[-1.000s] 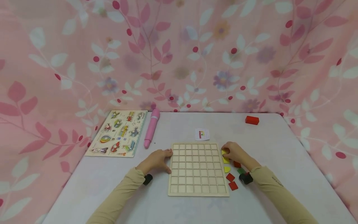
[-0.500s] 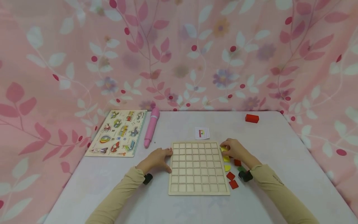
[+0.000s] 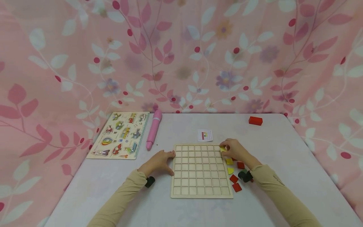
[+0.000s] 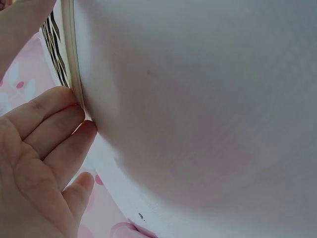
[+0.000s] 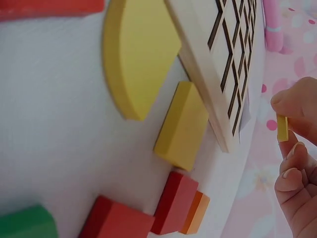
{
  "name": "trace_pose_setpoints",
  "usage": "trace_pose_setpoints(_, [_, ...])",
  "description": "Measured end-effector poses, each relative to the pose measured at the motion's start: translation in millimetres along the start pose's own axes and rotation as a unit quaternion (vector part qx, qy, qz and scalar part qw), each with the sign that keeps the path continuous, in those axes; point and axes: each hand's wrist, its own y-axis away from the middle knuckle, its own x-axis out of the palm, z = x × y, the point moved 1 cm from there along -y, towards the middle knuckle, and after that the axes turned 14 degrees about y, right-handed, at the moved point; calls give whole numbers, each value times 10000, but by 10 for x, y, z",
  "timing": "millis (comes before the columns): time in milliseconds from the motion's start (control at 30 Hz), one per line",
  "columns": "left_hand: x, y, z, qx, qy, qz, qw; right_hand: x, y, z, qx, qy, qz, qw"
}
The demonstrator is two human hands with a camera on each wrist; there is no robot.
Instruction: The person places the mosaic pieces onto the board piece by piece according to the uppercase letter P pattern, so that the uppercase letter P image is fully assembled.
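Note:
A wooden grid board lies flat in front of me. My left hand rests at its left side, thumb and fingers spread. In the left wrist view straight fingertips touch the board's edge. My right hand is at the board's upper right corner. It pinches a small yellow block between thumb and fingers, over the rim. Below that hand, beside the board, lie a yellow square block and a yellow half-round block.
Several red blocks, a green block and an orange block lie right of the board. A pattern card lies behind it. Farther back are a red box, a pink stick-shaped thing and a picture puzzle.
My right hand has moved from beside the board slightly left and away from me to its upper right corner, taking the yellow block along. My left hand stays put.

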Motion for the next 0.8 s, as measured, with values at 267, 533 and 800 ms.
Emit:
trace_pose_setpoints(267, [-20, -13, -22, 12, 146, 23, 9999, 5, -73, 80, -134, 13, -150, 9998])
trace_pose_setpoints(533, [-28, -21, -52, -179, 131, 37, 9997, 32, -142, 187, -458, -2, -295, 9985])
trace_pose_setpoints(800, [-49, -40, -131, -640, -13, 148, 9978, 98, -217, 269, -740, 29, -508, 9960])
